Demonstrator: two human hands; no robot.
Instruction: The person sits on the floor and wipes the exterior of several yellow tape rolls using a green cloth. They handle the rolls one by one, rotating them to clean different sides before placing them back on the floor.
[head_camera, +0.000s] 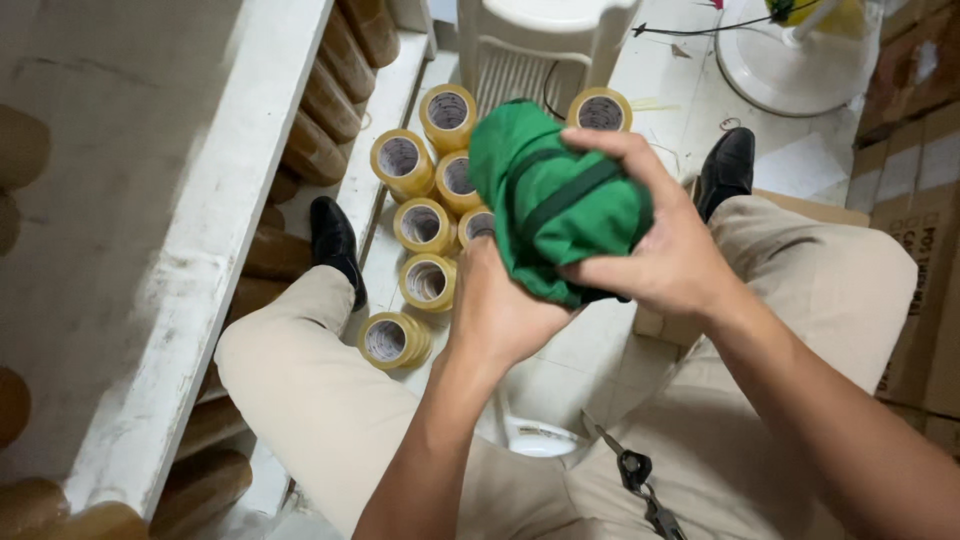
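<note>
Above the yellow tape rolls on the floor, left hand and right hand clutch a soft, light green cloth bundle, fingers wrapped tight; likely squashy, best gripped around its middle.

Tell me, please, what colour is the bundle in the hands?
Green bundle with a darker strap, head view.

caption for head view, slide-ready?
Seated person's both hands, left and right, grip a green bundle above tape rolls on the floor.

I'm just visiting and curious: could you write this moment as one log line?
left hand: under green bundle | right hand: gripping it from above | floor: yellow tape rolls | seated, beige trousers
</note>
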